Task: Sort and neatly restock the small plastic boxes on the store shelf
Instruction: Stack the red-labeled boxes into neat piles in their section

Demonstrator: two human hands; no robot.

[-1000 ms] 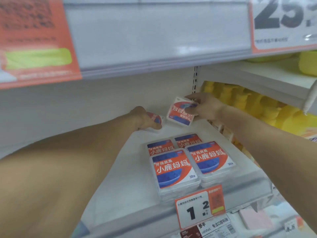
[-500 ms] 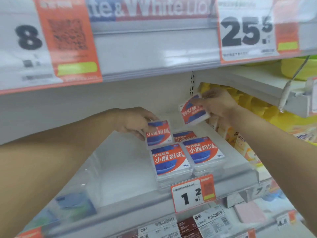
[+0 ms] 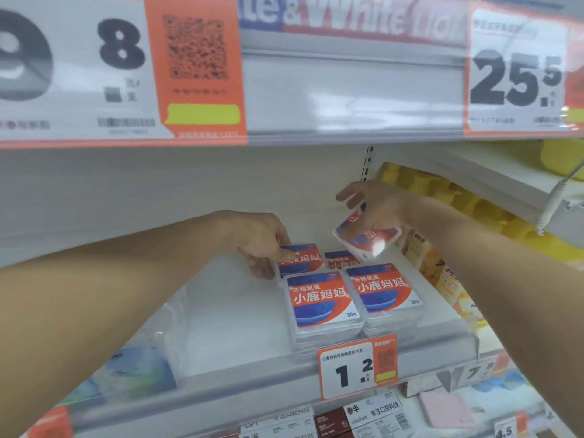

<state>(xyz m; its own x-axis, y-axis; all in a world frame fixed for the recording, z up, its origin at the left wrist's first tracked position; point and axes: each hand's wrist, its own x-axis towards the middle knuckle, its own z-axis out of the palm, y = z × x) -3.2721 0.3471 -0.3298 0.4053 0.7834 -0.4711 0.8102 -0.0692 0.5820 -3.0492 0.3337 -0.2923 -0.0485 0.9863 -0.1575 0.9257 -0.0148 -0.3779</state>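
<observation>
white shelf [image 3: 227, 327]: right hand [image 3: 376, 203] half hides a tilted, glare-blurred box [image 3: 363, 238].

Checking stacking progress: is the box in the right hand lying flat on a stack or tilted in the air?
Tilted in the air. The box hangs slanted in the right hand, above the back right stack.
</observation>
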